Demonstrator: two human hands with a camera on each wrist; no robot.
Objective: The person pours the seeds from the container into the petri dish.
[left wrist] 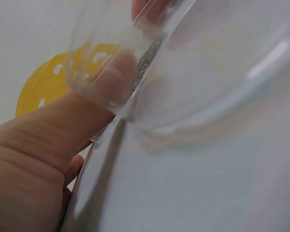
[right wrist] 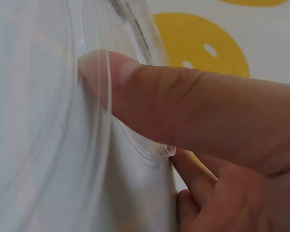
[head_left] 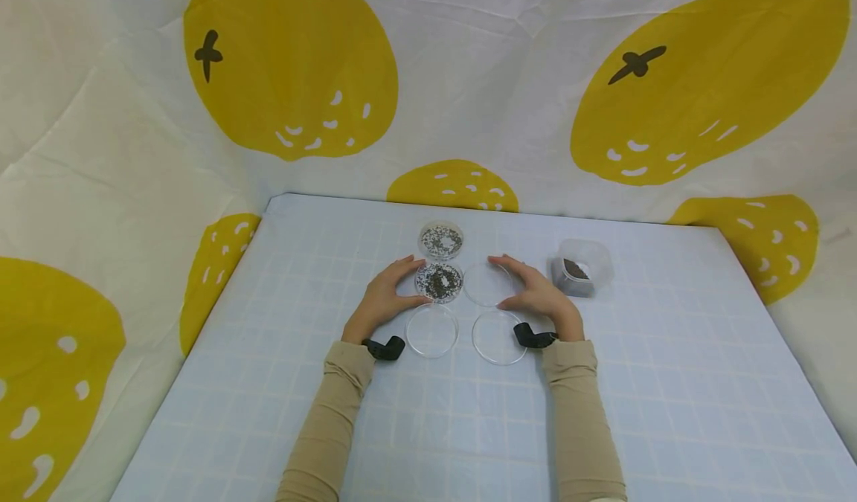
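In the head view my left hand (head_left: 384,294) curves around a petri dish (head_left: 460,286) of dark granules (head_left: 438,285), thumb and fingers at its rim. My right hand (head_left: 541,294) curves around a clear petri dish (head_left: 487,286) beside it, thumb at the near edge and fingers at the far edge. Nearer to me lie two more clear round dish pieces, a left one (head_left: 431,331) and a right one (head_left: 492,338), the latter partly under the right wrist's camera. The left thumb (left wrist: 111,82) shows behind clear plastic in the left wrist view; the right thumb (right wrist: 121,82) overlaps clear rims.
Behind the held dishes stands another granule-filled petri dish (head_left: 428,228). To the right of my right hand is a clear plastic tub (head_left: 574,288) with dark material inside and its lid (head_left: 597,258) open. A fruit-patterned cloth (head_left: 462,115) hangs behind the table (head_left: 669,383).
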